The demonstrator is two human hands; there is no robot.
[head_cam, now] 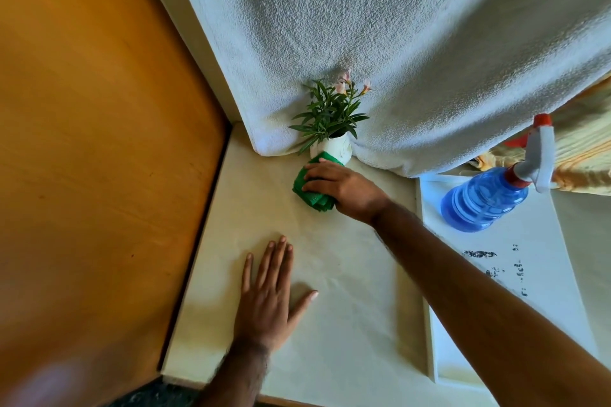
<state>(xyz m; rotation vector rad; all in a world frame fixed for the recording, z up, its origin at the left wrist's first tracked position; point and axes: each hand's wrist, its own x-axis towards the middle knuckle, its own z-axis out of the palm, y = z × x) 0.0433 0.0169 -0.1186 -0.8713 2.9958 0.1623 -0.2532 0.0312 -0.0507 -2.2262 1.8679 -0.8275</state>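
Observation:
A folded green cloth (312, 196) lies on the cream tabletop (347, 324), right in front of a small white pot (337, 147) holding a green plant with pink flowers (330, 109). My right hand (344, 187) presses down on the cloth, fingers spread over it, and the cloth touches the pot's base. My left hand (269, 294) rests flat on the tabletop nearer to me, fingers straight and apart, holding nothing.
A blue spray bottle (486, 200) with a white and red trigger stands on a white board (496, 274) at the right. A white towel (396, 43) hangs behind the pot. An orange wooden panel (99, 142) borders the table on the left.

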